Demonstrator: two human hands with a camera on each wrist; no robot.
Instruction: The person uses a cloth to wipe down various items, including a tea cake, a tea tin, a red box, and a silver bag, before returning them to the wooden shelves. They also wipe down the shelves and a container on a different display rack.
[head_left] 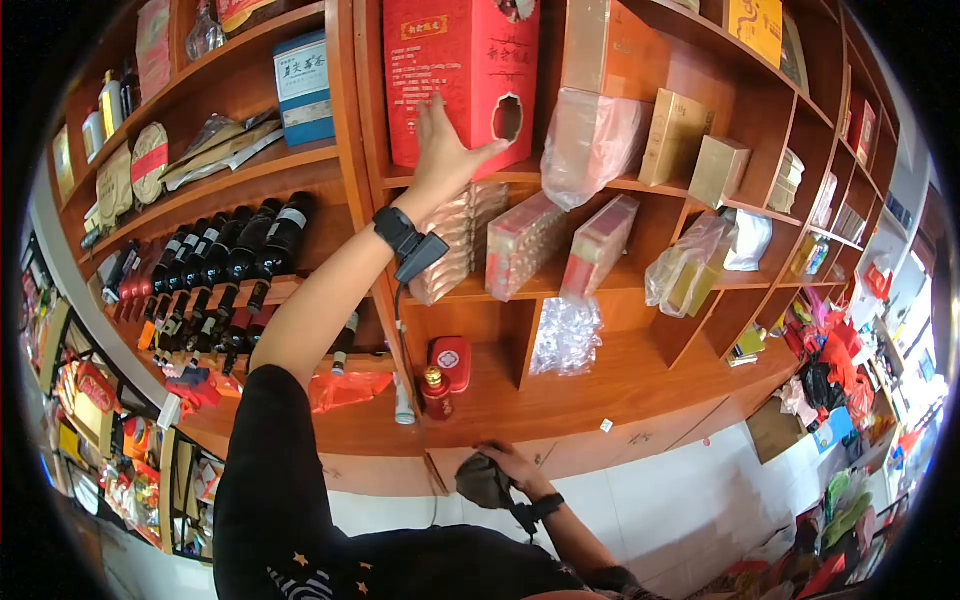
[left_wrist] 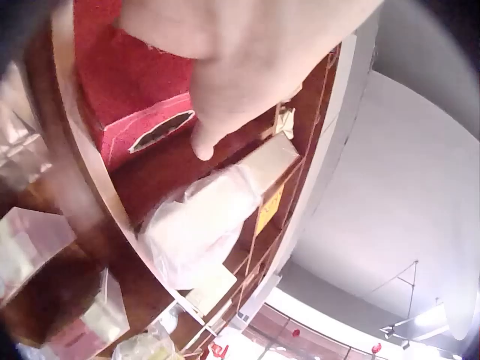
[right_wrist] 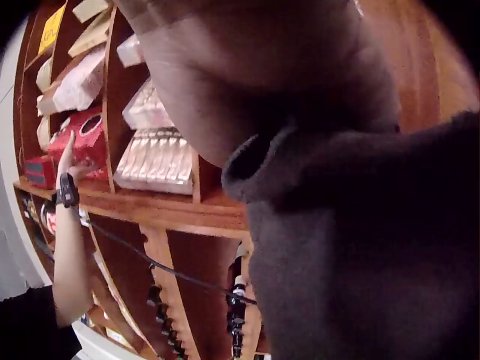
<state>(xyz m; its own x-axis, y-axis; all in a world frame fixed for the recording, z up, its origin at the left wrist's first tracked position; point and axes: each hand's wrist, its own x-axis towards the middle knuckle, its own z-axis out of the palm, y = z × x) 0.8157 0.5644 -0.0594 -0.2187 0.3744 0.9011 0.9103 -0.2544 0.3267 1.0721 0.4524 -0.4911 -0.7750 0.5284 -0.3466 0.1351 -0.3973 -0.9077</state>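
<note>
A tall red box with cut-out windows stands on an upper shelf. My left hand lies against its lower front, fingers spread and thumb out to the side. In the left wrist view the hand covers part of the red box. Low in the head view, my right hand grips a dark grey cloth, bunched and hanging. The right wrist view shows that hand above the cloth, its fingertips hidden.
Beside the red box stands an orange box partly wrapped in plastic. Clear-wrapped packs fill the shelf below. Dark bottles lie in a rack at the left. A small red bottle stands on the counter. A cable hangs from the left wrist.
</note>
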